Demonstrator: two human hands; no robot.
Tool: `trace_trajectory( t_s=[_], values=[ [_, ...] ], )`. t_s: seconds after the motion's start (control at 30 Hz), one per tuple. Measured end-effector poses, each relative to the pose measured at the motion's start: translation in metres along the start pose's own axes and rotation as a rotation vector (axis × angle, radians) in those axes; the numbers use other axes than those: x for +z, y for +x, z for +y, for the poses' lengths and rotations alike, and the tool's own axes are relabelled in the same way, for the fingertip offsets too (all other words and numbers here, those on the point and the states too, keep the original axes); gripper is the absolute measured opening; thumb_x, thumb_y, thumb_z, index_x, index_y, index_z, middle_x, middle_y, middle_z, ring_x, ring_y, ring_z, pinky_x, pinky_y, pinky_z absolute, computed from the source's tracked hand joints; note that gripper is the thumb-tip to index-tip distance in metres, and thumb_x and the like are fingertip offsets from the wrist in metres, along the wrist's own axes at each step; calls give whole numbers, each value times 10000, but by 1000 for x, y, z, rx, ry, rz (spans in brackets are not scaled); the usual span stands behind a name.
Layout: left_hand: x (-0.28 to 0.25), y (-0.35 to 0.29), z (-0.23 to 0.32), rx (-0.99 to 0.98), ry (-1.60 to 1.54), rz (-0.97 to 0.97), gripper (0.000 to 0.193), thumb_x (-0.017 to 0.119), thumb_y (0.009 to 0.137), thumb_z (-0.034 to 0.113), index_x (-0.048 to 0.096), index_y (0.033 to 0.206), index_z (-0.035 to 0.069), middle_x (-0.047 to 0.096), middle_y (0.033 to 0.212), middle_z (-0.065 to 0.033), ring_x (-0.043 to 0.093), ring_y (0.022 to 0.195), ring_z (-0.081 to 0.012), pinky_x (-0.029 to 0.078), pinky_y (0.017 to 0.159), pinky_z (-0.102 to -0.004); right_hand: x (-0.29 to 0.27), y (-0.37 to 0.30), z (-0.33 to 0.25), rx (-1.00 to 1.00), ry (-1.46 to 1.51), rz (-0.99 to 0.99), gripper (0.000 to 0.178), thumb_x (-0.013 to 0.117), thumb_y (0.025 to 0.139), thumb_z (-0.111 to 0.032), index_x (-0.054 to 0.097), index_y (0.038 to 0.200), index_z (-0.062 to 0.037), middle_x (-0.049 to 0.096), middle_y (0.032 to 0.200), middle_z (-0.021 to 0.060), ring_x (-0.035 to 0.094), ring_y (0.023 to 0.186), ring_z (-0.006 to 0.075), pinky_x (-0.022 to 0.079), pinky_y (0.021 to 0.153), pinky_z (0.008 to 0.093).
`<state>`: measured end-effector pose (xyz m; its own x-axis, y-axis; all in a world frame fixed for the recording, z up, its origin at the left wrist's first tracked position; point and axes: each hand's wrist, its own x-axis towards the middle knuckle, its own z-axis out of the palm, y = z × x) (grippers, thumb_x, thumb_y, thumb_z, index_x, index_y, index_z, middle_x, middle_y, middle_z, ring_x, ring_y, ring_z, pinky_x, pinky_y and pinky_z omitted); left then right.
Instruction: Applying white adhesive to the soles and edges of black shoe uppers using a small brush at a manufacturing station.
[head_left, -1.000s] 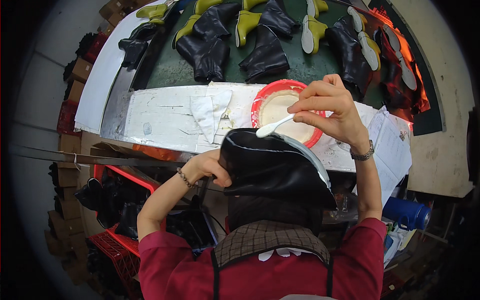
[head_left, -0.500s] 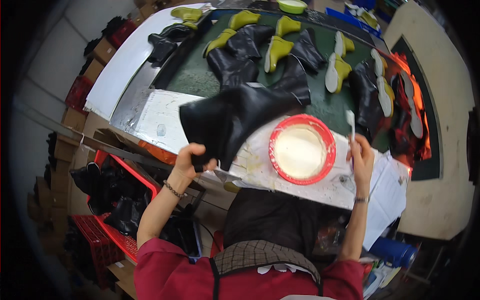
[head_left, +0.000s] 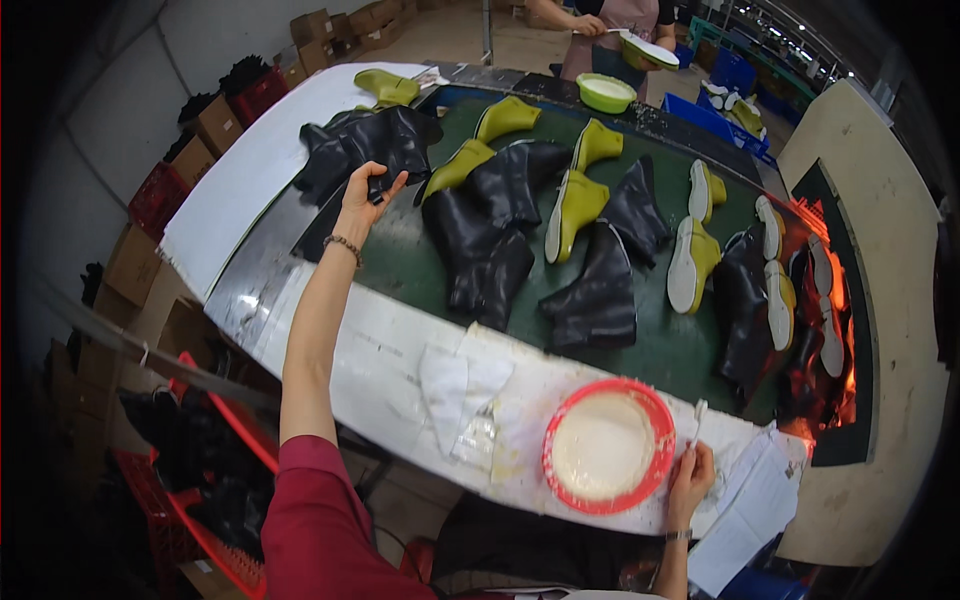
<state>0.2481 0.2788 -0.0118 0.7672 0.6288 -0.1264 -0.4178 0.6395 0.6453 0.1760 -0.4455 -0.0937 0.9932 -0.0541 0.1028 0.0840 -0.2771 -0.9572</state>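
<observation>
My left hand (head_left: 370, 195) reaches to the far left side of the table, its fingers closed on the edge of a black boot (head_left: 405, 140). That boot overlaps other dark footwear, so its outline is partly hidden. Down at the right front, my right hand (head_left: 690, 480) grips a thin brush (head_left: 699, 412) with a pale head pointing up. Just left of that hand stands a red basin (head_left: 663, 470) of creamy white liquid. Across the green belt lie a black boot (head_left: 605, 295), several other black boots and yellow-green shoe bottoms (head_left: 578, 215) with pale soles.
An orange glow lights the belt's right end beside a beige panel (head_left: 870, 180). White cloths (head_left: 455, 385) and paper sheets (head_left: 750, 510) lie along the front ledge. Opposite, a co-worker brushes a shoe bottom above a green bowl (head_left: 605, 95). Red crates (head_left: 215, 530) hold black footwear at lower left.
My left hand has gone from the front ledge to the far left with a black boot. The right hand keeps the brush by the basin. My view has tilted up, bringing a co-worker in.
</observation>
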Motion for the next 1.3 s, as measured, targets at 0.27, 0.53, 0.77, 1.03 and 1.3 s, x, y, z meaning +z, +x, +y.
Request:
trace_trajectory(
  t_s=[0.27,0.53,0.77,1.03,1.3],
  values=[
    [-52,143,-45,67,664,473,659,631,932,58,350,1525,1,437,1480,-229,672,1039,-405,657,672,-445,1,-4,4,12,-144,64,164,556,1046,-146,611,1094,1,557,837,-22,464,730,43,383,626,212],
    [29,77,-74,886,1893,-43,426,657,874,168,636,1299,158,632,1158,-210,623,1054,-429,519,909,-486,8,0,-8,29,-187,40,182,546,1049,-163,601,1069,9,585,860,-3,488,761,68,414,690,239],
    [41,-91,-103,461,2127,-198,755,779,865,358,382,1417,29,581,1147,-307,656,971,-506,541,813,-546,9,-1,-10,41,-85,28,177,583,1039,-156,628,1098,4,553,777,-48,426,613,19,311,526,197],
    [65,-88,-137,916,1813,-287,801,785,839,191,353,1507,100,586,1139,-234,543,1068,-466,482,917,-525,-1,-1,3,54,-9,-14,156,582,1017,-100,642,1107,14,565,776,-43,454,639,22,356,556,192],
    [105,3,-223,379,2133,26,1082,905,726,256,216,1556,173,347,1364,-344,595,1007,-613,515,899,-583,4,-5,-3,47,-18,-12,187,615,983,-99,651,1105,37,621,820,-8,520,689,44,419,602,204]
  ],
)
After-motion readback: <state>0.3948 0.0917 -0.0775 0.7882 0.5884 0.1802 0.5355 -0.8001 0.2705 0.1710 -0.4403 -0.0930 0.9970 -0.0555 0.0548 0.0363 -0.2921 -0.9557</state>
